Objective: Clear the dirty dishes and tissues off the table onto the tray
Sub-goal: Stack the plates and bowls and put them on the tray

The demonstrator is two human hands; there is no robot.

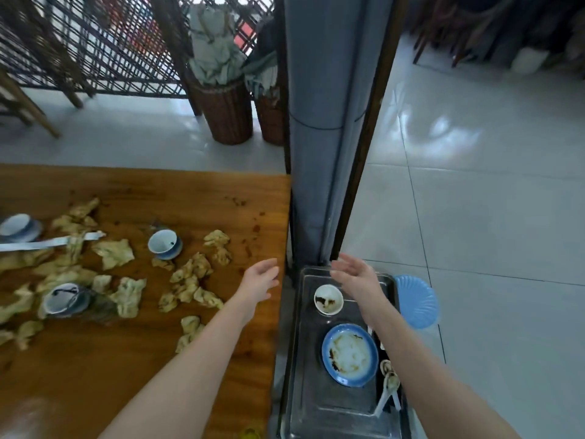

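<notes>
A metal tray (308, 397) sits to the right of the wooden table (177, 191). On the tray are a small dirty white bowl (328, 300), a blue-rimmed dirty plate (349, 354) and white spoons (388, 391). My right hand (354, 277) hovers open over the tray's far end, holding nothing. My left hand (261, 278) is open above the table's right edge. Several stained crumpled tissues (190, 280) litter the table, along with a blue-and-white cup (165, 244), another bowl (61, 299) and a third bowl (17, 226) at the far left.
A blue plastic stool (418, 301) stands right of the tray. A grey padded pillar (329, 122) rises just behind the tray. Two wicker baskets (228, 112) with cloths stand on the tiled floor beyond the table. A white strip (47, 242) lies among the tissues.
</notes>
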